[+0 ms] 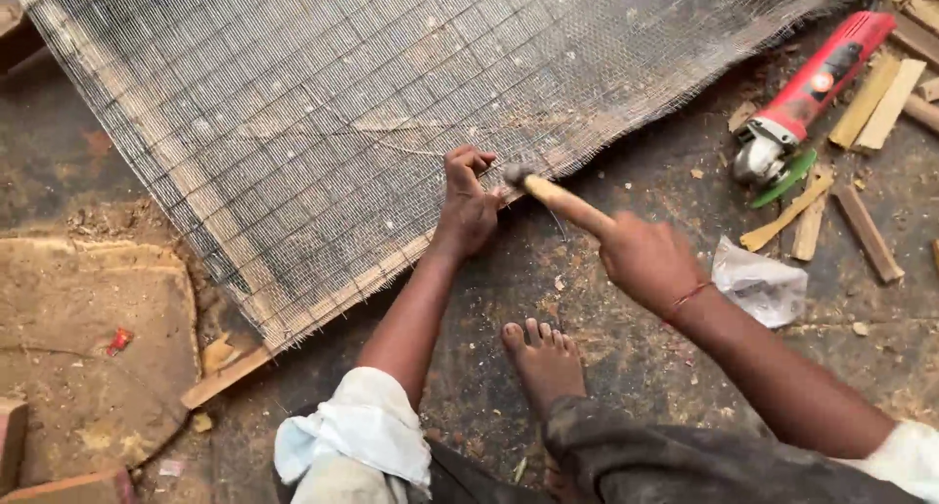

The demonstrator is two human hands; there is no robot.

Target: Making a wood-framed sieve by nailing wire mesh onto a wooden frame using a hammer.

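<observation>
A large wooden frame covered in wire mesh (323,122) lies flat on the ground. My left hand (467,206) rests on the frame's near edge with its fingers pinched together, as if on something small that I cannot make out. My right hand (646,261) grips the wooden handle of a hammer (548,193). The hammer's metal head sits just right of my left fingertips, over the frame's edge. A red thread band circles my right wrist. My bare foot (545,362) is planted on the ground below the hands.
A red angle grinder (812,88) with a green guard lies at the upper right among several wood offcuts (871,103). A crumpled clear plastic bag (761,284) sits right of my right hand. A worn board (88,347) lies at the left.
</observation>
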